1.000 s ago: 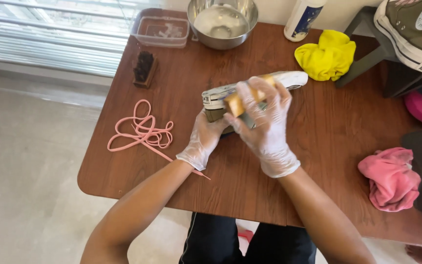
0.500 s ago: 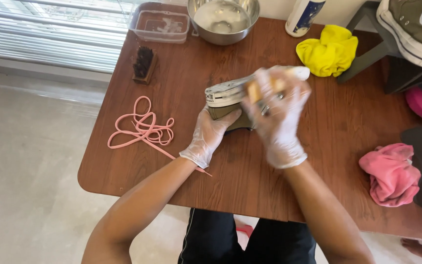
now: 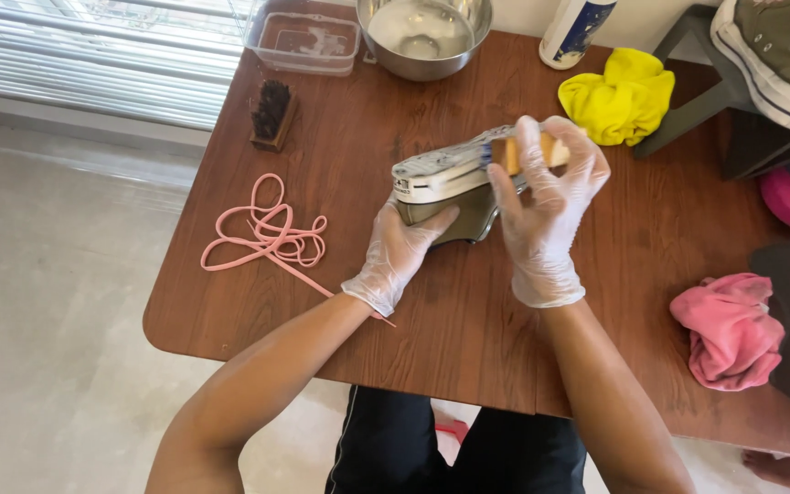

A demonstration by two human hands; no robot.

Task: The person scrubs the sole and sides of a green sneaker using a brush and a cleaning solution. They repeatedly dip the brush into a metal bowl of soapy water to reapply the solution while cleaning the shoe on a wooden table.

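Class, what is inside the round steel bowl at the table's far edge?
The round steel bowl holds cloudy whitish liquid with a darker patch showing at the middle. Whatever lies beneath that liquid cannot be made out.

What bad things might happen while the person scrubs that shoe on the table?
The olive canvas shoe lies on its side, steadied only by the gloved left hand, so it might slip while the gloved right hand pushes the wooden brush. The loose pink shoelace lies close to the left forearm and might get dragged off the brown wooden table. Splashes could reach the yellow cloth.
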